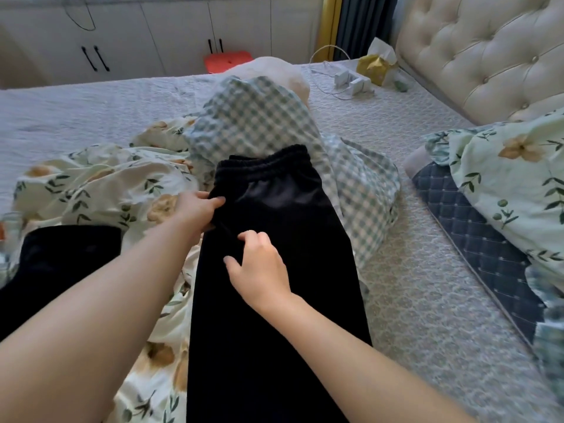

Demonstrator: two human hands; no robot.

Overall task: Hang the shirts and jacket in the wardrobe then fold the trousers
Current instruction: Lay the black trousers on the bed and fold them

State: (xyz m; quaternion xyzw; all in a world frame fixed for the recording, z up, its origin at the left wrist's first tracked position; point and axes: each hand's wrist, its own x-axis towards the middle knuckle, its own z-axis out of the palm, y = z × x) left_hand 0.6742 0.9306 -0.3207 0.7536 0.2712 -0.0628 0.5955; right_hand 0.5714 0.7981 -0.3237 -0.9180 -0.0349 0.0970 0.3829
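A row of white cabinets (122, 41) with black handles lines the far wall, an orange-red stool (225, 61) stands in front of them, and a dark curtain (363, 22) hangs beside a cream tufted headboard (473, 50) at the right. The bed's pale quilted cover (412, 300) fills most of the view. Near the headboard lie white chargers (354, 82) with a cable and a yellow tissue pack (374, 64). A floral duvet (91, 184) is crumpled across the middle of the bed, with a green-checked cloth (259, 117) heaped on it. The black trousers (274, 300) lie lengthwise on top of both, their elastic waistband (265, 161) at the far end and the legs running toward the person. The left hand (198, 210) grips the trousers' left edge just below the waistband, thumb and fingers closed on the cloth. The right hand (259, 267) rests on the trousers, fingers bent down into the fabric; it cannot be told whether they pinch it. Another dark garment (61, 261) lies at the left.
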